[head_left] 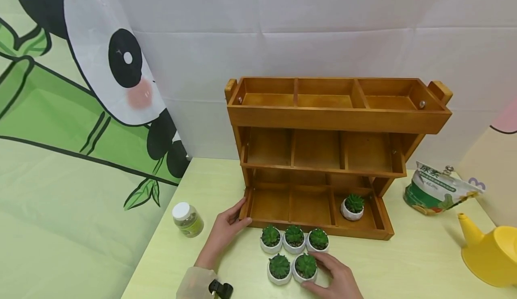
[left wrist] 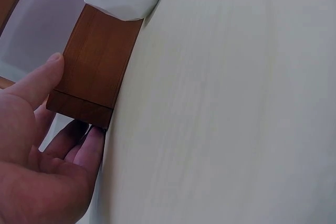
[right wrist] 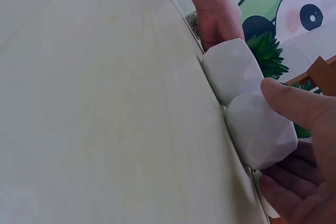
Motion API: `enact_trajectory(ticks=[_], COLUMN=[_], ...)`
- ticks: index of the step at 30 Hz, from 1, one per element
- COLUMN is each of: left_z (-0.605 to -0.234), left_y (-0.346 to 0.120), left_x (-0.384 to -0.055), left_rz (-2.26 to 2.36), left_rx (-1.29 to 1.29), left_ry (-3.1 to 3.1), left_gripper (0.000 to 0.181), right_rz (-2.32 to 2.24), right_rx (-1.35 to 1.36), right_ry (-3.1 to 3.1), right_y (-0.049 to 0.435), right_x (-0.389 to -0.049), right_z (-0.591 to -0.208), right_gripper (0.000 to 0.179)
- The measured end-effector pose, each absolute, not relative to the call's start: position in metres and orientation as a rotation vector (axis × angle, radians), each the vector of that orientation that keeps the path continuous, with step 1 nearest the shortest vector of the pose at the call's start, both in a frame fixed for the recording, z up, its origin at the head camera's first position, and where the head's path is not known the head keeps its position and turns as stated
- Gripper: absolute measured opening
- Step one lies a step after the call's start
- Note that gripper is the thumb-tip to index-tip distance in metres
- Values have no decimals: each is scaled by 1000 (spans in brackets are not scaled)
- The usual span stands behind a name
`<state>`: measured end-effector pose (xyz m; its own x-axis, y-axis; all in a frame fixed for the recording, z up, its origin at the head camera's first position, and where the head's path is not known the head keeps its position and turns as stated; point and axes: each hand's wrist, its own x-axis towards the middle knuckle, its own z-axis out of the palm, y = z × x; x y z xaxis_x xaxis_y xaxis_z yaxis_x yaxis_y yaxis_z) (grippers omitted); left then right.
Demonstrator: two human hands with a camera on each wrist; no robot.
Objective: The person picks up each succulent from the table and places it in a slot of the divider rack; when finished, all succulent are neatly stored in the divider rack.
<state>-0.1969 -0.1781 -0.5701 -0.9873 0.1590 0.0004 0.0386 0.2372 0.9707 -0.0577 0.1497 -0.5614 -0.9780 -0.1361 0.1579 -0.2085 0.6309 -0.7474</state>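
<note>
Two-handed hold.
Rack [head_left: 319, 151] is gripped by left hand [head_left: 224, 230], seemingly for steadiness; potted succulent [head_left: 305, 267] is pinched by right hand [head_left: 336, 275].

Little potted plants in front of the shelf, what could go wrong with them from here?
The right hand holds a potted plant standing close beside its left neighbour, so moving it might knock that one over. If carried low toward the wooden shelf, it could clip the back row of plants in between.
</note>
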Motion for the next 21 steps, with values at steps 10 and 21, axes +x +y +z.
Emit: enact_trajectory(ticks=[10,21], left_z=[-570,-570], left_y=[-178,-177], left_x=[-197,-196], left_rz=[1866,1878], left_rx=[182,192], left_ry=[2401,2402], left_gripper=[67,67], right_rz=[1219,1305], right_rx=[324,292], right_ry=[-2709,-2712], right_y=[146,145], right_x=[-58,-59], right_z=[-563,-564], right_gripper=[69,66])
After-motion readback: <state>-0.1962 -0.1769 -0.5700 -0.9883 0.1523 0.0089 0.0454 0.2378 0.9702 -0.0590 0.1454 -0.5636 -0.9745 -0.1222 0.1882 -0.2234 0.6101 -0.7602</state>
